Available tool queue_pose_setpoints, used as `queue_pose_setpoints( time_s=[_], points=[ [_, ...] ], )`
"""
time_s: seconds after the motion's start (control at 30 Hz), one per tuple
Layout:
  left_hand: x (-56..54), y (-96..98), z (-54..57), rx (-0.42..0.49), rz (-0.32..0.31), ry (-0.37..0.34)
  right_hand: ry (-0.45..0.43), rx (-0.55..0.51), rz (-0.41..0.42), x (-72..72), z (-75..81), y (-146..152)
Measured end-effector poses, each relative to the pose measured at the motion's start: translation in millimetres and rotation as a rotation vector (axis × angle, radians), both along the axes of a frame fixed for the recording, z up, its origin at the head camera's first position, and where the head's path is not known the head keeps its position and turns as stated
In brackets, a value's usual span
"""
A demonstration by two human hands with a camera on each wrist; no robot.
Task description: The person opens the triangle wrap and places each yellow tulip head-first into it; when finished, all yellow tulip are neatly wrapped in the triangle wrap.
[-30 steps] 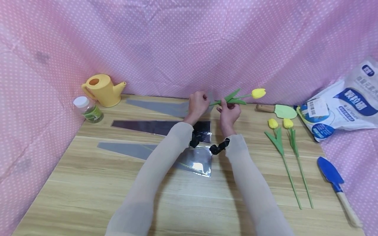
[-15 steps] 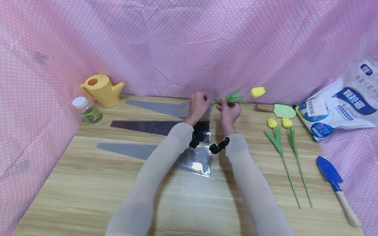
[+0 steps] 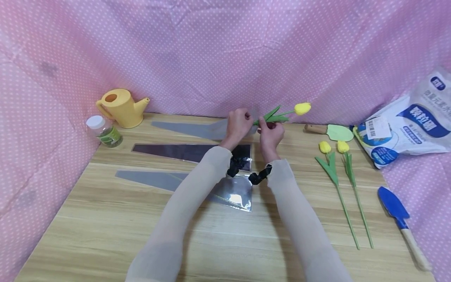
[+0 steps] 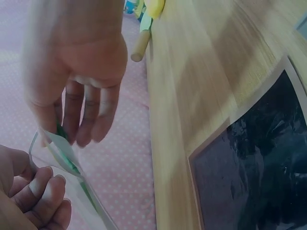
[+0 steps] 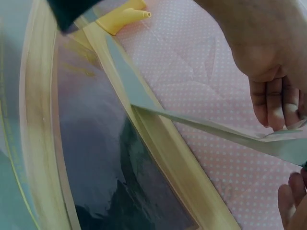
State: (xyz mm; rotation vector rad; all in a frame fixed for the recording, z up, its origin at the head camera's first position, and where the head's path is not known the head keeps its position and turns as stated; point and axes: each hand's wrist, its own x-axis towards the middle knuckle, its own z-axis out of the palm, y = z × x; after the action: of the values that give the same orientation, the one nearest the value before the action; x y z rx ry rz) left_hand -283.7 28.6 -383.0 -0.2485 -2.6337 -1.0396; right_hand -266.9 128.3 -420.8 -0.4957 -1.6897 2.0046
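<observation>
Pink cloth (image 3: 225, 58) printed with small white dots hangs behind the bench (image 3: 88, 227) and wraps round its left and right sides, filling the whole upper part of the head view. It falls in loose folds, with fine creases (image 3: 258, 44) across the middle and a greyish patch (image 3: 48, 69) at the far left. The bench has a pale wood top whose yellow-brown grain runs from side to side; its straight back edge meets the cloth, and its left edge slants toward the front corner. The light is soft and even, leaving blurred shadows (image 3: 276, 219) on the wood.
</observation>
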Motion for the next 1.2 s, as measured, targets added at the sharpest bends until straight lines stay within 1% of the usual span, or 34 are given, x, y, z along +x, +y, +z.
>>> queue_pose_setpoints(
  time_s=[0.13, 0.23, 0.3, 0.43, 0.53, 0.6, 0.77, 0.93, 1.07, 1.2],
  points=[
    [-0.8, -1.0, 0.7, -0.001, 0.010, -0.007, -0.043, 0.034, 0.051, 1.4, -1.4, 4.3],
    [-1.7, -2.5, -0.5, -0.011, 0.022, 0.000, -0.044, -0.014, 0.078, 2.5, -1.6, 8.7],
    [-1.9, -3.3, -1.3, -0.013, 0.024, 0.007, -0.016, -0.093, 0.066, 2.9, -1.3, 11.4],
    [-2.0, -4.1, -2.8, -0.007, 0.017, 0.005, 0.084, -0.235, 0.018, 3.3, 1.0, 15.2],
    [-2.0, -4.4, -3.7, -0.009, 0.011, -0.005, 0.140, -0.284, 0.017, 3.5, 3.0, 15.4],
    [-1.8, -4.4, -3.9, -0.009, 0.009, -0.010, 0.155, -0.294, 0.031, 4.2, 4.8, 14.4],
    [-1.5, -4.5, -3.2, -0.003, 0.014, -0.008, 0.148, -0.285, 0.057, 3.9, 7.9, 10.5],
    [-1.5, -4.1, -1.6, 0.005, 0.016, 0.006, 0.120, -0.247, 0.071, 3.8, 7.8, 7.7],
    [-1.7, -3.3, -0.4, 0.002, 0.016, 0.017, 0.073, -0.212, 0.070, 3.9, 6.8, 6.0],
    [-1.4, -2.4, 1.2, 0.017, 0.012, 0.012, 0.028, -0.161, 0.073, 4.5, 5.0, 4.5]
  ],
)
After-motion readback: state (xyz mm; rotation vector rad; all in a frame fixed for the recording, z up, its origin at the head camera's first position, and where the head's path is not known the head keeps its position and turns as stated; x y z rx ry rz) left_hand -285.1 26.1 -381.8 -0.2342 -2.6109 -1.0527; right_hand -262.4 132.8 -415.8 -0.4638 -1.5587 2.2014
